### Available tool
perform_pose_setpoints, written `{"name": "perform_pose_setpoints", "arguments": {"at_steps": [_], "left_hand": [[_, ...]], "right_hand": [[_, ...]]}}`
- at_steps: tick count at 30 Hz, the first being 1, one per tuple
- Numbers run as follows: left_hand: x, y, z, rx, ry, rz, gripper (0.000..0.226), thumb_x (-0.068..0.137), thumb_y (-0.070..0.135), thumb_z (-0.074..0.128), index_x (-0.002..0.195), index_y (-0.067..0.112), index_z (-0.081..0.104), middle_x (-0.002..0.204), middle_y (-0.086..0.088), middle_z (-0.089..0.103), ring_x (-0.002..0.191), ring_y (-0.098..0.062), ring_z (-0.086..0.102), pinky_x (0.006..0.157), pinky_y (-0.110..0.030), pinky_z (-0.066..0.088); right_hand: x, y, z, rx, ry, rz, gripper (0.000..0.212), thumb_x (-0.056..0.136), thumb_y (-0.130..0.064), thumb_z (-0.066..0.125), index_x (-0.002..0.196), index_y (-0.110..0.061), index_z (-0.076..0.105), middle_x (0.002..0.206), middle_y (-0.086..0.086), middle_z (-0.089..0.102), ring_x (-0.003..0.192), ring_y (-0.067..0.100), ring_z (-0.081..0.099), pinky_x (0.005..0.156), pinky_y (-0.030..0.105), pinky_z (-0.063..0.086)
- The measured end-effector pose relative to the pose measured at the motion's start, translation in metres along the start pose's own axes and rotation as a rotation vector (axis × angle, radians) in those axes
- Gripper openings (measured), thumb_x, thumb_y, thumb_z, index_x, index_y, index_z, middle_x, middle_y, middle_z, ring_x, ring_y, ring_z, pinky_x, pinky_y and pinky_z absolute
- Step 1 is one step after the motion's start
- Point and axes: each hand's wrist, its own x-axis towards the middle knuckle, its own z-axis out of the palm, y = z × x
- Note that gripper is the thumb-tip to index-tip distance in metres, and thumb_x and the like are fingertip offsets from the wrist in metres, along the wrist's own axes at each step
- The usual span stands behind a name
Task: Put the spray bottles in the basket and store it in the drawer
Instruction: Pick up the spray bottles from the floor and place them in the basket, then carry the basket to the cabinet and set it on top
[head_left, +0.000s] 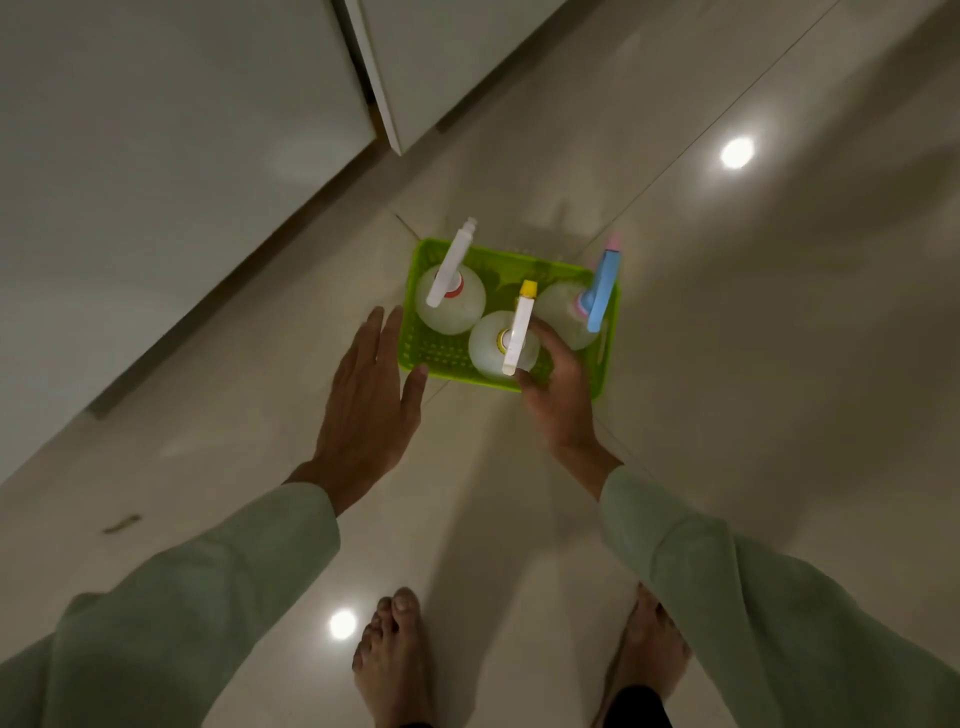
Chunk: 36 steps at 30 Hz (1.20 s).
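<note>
A bright green plastic basket (431, 348) stands on the floor in front of me. Three translucent spray bottles stand upright in it: one with a white trigger head (451, 306) at the left, one with a white head and yellow nozzle (493, 348) at the near middle, one with a blue and pink head (563, 312) at the right. My right hand (558, 400) is wrapped round the yellow-nozzle bottle at the basket's near edge. Just left of the basket, my left hand (366, 410) hovers flat with its fingers spread, holding nothing.
White cabinet fronts (171, 171) run along the left, with a narrow door edge (382, 98) jutting out beyond the basket. The floor (753, 395) is glossy pale tile with lamp reflections. My bare feet (395, 660) stand at the bottom of the view.
</note>
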Motion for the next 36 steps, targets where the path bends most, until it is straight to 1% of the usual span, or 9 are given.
{"name": "perform_pose_setpoints", "arguments": {"at_steps": [6, 10, 14, 16, 19, 22, 27, 31, 36], "left_hand": [[0.005, 0.002, 0.002, -0.064, -0.001, -0.066, 0.063, 0.102, 0.031, 0.046, 0.157, 0.014, 0.020, 0.165, -0.011, 0.019, 0.153, -0.024, 0.019, 0.121, -0.039, 0.022], [0.018, -0.004, 0.011, -0.169, -0.019, -0.234, 0.066, 0.101, 0.030, 0.049, 0.157, 0.012, 0.019, 0.165, -0.013, 0.019, 0.151, -0.028, 0.022, 0.120, -0.044, 0.026], [0.050, -0.003, 0.019, -0.302, 0.022, -0.417, 0.075, 0.097, 0.027, 0.058, 0.158, 0.017, 0.016, 0.163, -0.012, 0.024, 0.148, -0.030, 0.029, 0.117, -0.042, 0.028], [0.067, -0.007, 0.027, -0.409, -0.001, -0.508, 0.078, 0.095, 0.028, 0.061, 0.158, 0.029, 0.014, 0.161, -0.011, 0.030, 0.144, -0.032, 0.036, 0.115, -0.046, 0.036], [0.076, -0.013, 0.040, -0.499, -0.049, -0.543, 0.069, 0.093, 0.018, 0.058, 0.152, 0.041, 0.030, 0.143, -0.013, 0.053, 0.120, -0.035, 0.059, 0.086, -0.050, 0.059], [0.070, -0.017, 0.043, -0.535, 0.006, -0.539, 0.063, 0.091, 0.005, 0.050, 0.146, 0.035, 0.044, 0.132, -0.018, 0.058, 0.101, -0.035, 0.068, 0.061, -0.039, 0.063], [0.037, 0.000, 0.017, -0.587, 0.011, -0.535, 0.060, 0.091, 0.002, 0.049, 0.145, 0.028, 0.047, 0.126, -0.022, 0.060, 0.097, -0.035, 0.069, 0.065, -0.045, 0.064], [-0.004, 0.035, -0.036, -0.623, 0.076, -0.528, 0.062, 0.092, -0.006, 0.048, 0.146, 0.022, 0.046, 0.109, -0.015, 0.066, 0.089, -0.033, 0.070, 0.072, -0.050, 0.062], [-0.056, 0.069, -0.107, -0.677, 0.150, -0.519, 0.065, 0.090, -0.010, 0.046, 0.147, 0.022, 0.045, 0.106, -0.015, 0.068, 0.083, -0.029, 0.072, 0.065, -0.044, 0.063]], "right_hand": [[-0.029, 0.000, -0.019, -0.178, 0.304, -0.034, 0.040, 0.078, 0.005, 0.059, 0.115, -0.007, 0.066, 0.114, 0.010, 0.063, 0.108, 0.030, 0.061, 0.093, 0.041, 0.050], [-0.028, 0.011, -0.024, -0.135, 0.488, 0.186, 0.044, 0.083, -0.010, 0.070, 0.125, -0.006, 0.055, 0.121, 0.013, 0.053, 0.111, 0.032, 0.056, 0.094, 0.046, 0.048], [-0.007, 0.025, -0.027, 0.057, 0.371, 0.422, 0.080, 0.085, -0.020, 0.077, 0.152, -0.016, 0.033, 0.144, 0.013, 0.044, 0.131, 0.029, 0.048, 0.108, 0.049, 0.043], [0.002, 0.029, -0.027, 0.181, 0.280, 0.493, 0.083, 0.087, -0.016, 0.072, 0.156, -0.027, 0.027, 0.146, 0.008, 0.048, 0.130, 0.026, 0.051, 0.108, 0.047, 0.046], [0.011, 0.041, -0.027, 0.203, 0.218, 0.497, 0.073, 0.080, -0.010, 0.054, 0.143, -0.043, 0.041, 0.128, -0.006, 0.063, 0.116, 0.024, 0.063, 0.093, 0.055, 0.057], [0.011, 0.047, -0.037, 0.166, 0.216, 0.443, 0.063, 0.076, -0.009, 0.045, 0.127, -0.045, 0.056, 0.110, -0.003, 0.071, 0.101, 0.026, 0.069, 0.079, 0.058, 0.061], [-0.009, 0.002, -0.059, 0.272, 0.147, 0.425, 0.053, 0.068, -0.019, 0.050, 0.105, -0.056, 0.060, 0.102, 0.001, 0.072, 0.099, 0.032, 0.072, 0.069, 0.057, 0.063], [-0.031, -0.038, -0.078, 0.215, 0.138, 0.329, 0.056, 0.076, -0.013, 0.056, 0.121, -0.046, 0.062, 0.103, 0.007, 0.073, 0.098, 0.037, 0.070, 0.075, 0.061, 0.061], [-0.055, -0.105, -0.107, 0.177, 0.057, 0.222, 0.081, 0.071, 0.003, 0.040, 0.136, -0.042, 0.056, 0.108, 0.010, 0.073, 0.100, 0.039, 0.070, 0.077, 0.062, 0.060]]}}
